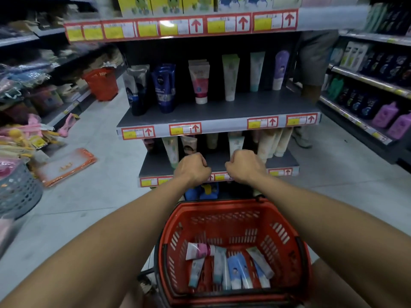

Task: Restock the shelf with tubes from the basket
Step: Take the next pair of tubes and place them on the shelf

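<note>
a: tubes (231,268) lay loose in the red basket (287,221) on the floor, head view, below both forearms. one pink-and-white, the others blue or teal and white.

b: hands?

a: left hand (192,169) and right hand (244,166) were both out at the front edge of the lower shelf (155,165), fingers curled into fists, nothing visible in either.

b: shelf stock?

a: pale tubes stood upright on that lower shelf behind the hands. middle shelf (218,112) held an upright row, dark blue ones at left. second red basket (102,83) sat down the left aisle.
</note>
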Tool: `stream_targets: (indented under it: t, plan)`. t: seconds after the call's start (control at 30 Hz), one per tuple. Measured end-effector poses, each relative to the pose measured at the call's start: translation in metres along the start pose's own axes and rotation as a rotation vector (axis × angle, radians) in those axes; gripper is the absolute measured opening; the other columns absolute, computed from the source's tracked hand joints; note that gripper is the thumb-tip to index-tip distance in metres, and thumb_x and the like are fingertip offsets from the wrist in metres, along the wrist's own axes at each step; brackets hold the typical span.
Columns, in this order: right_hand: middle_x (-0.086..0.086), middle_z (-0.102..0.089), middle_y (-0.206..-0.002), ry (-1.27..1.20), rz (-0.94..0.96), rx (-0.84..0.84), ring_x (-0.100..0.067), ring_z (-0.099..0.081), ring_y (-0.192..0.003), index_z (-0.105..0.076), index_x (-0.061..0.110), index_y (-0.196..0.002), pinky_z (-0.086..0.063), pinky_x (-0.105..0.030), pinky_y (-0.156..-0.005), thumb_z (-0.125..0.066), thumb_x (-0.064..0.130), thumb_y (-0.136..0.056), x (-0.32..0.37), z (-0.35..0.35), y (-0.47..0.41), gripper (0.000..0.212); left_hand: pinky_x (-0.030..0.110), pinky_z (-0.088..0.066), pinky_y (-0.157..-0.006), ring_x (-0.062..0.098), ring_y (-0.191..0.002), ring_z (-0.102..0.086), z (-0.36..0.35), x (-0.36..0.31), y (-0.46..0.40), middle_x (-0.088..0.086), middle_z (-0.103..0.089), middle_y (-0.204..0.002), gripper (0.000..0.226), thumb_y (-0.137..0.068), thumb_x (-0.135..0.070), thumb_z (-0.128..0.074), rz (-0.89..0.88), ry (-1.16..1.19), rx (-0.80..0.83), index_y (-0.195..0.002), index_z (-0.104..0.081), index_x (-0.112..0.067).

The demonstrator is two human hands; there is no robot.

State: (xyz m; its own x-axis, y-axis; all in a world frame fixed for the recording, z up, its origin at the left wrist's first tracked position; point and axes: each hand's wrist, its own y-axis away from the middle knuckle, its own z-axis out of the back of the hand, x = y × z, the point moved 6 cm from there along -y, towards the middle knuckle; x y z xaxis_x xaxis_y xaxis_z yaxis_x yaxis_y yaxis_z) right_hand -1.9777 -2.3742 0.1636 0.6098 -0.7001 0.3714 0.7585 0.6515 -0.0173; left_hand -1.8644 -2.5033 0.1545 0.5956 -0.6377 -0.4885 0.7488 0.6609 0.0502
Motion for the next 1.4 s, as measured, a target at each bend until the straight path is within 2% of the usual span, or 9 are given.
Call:
stream_targets:
  t: [0.33,0.7,0.87,0.97,1.07,1.17,1.23,1.3,1.4]
  plan:
    - [-0.008,-0.061,-0.073,-0.027,-0.114,0.226,-0.031,-0.062,-0.072,-0.060,0.010,-0.071,-0.058,-0.038,-0.069,-0.060,0.036,-0.088,-0.068,-0.103,0.008,0.032,0.037,-0.055,-0.076,0.031,-0.092,-0.066,-0.097,0.062,-0.001,0.009,-0.072,-0.098,0.011,-0.085,-0.027,-0.063,0.114,-0.040,0.196,-0.082,-0.067,-0.018]
    - [-0.014,-0.075,-0.103,-0.003,-0.283,0.458,-0.034,-0.071,-0.095,-0.073,0.010,-0.102,-0.058,-0.039,-0.083,-0.056,0.034,-0.087,-0.149,-0.217,0.024,0.033,0.033,-0.058,-0.081,0.025,-0.090,-0.071,-0.206,0.117,0.009,0.008,-0.077,-0.095,0.018,-0.084,-0.018,-0.062,0.283,-0.012,0.448,-0.095,-0.076,-0.012]
    - [-0.006,-0.074,-0.112,0.001,-0.354,0.560,-0.029,-0.070,-0.100,-0.072,0.022,-0.107,-0.057,-0.043,-0.089,-0.050,0.053,-0.089,-0.183,-0.268,0.043,0.042,0.037,-0.058,-0.092,0.031,-0.104,-0.071,-0.258,0.151,0.020,0.009,-0.076,-0.110,0.028,-0.082,-0.030,-0.066,0.402,0.013,0.524,-0.104,-0.077,-0.016]
    - [-0.014,-0.069,-0.124,0.015,-0.341,0.660,-0.033,-0.065,-0.113,-0.068,0.011,-0.121,-0.049,-0.037,-0.094,-0.050,0.037,-0.102,-0.202,-0.298,0.055,0.037,0.031,-0.056,-0.087,0.031,-0.106,-0.072,-0.291,0.171,0.028,0.011,-0.076,-0.113,0.029,-0.091,-0.033,-0.063,0.468,0.027,0.563,-0.109,-0.077,-0.016]
    - [-0.018,-0.055,-0.143,-0.060,-0.288,0.763,-0.034,-0.053,-0.132,-0.048,0.019,-0.148,-0.038,-0.034,-0.105,-0.039,0.035,-0.107,-0.215,-0.334,0.067,0.045,0.028,-0.051,-0.084,0.029,-0.109,-0.069,-0.325,0.187,0.036,0.008,-0.075,-0.118,0.029,-0.090,-0.027,-0.062,0.509,0.060,0.615,-0.115,-0.075,-0.021]
    - [-0.028,-0.050,-0.143,-0.106,-0.573,0.773,-0.042,-0.049,-0.134,-0.045,-0.002,-0.146,-0.038,-0.039,-0.104,-0.044,0.029,-0.109,-0.244,-0.372,0.077,0.049,0.031,-0.050,-0.084,0.031,-0.110,-0.068,-0.352,0.201,0.041,0.010,-0.074,-0.118,0.032,-0.094,-0.038,-0.059,0.588,0.072,0.627,-0.113,-0.075,-0.018]
    - [-0.028,-0.036,-0.156,-0.086,-0.699,0.683,-0.042,-0.035,-0.145,-0.032,-0.007,-0.152,-0.025,-0.044,-0.117,-0.044,0.024,-0.109,-0.262,-0.393,0.079,0.054,0.031,-0.048,-0.085,0.032,-0.112,-0.067,-0.368,0.208,0.043,0.012,-0.073,-0.120,0.034,-0.098,-0.039,-0.058,0.649,0.123,0.622,-0.117,-0.073,-0.015]
    - [-0.030,-0.029,-0.160,-0.107,-0.751,0.614,-0.046,-0.030,-0.147,-0.027,-0.003,-0.156,-0.022,-0.053,-0.120,-0.046,0.036,-0.107,-0.280,-0.416,0.081,0.066,0.031,-0.048,-0.086,0.032,-0.115,-0.066,-0.385,0.216,0.043,0.012,-0.072,-0.122,0.033,-0.100,-0.035,-0.060,0.751,0.206,0.603,-0.121,-0.072,-0.013]
    - [-0.024,-0.047,-0.149,-0.003,-0.675,0.646,-0.044,-0.047,-0.134,-0.041,0.006,-0.150,-0.040,-0.054,-0.109,-0.044,0.066,-0.096,-0.299,-0.439,0.086,0.080,0.036,-0.054,-0.084,0.030,-0.096,-0.070,-0.406,0.228,0.044,0.012,-0.074,-0.104,0.028,-0.098,-0.031,-0.069,1.009,0.477,0.483,-0.111,-0.073,-0.007]
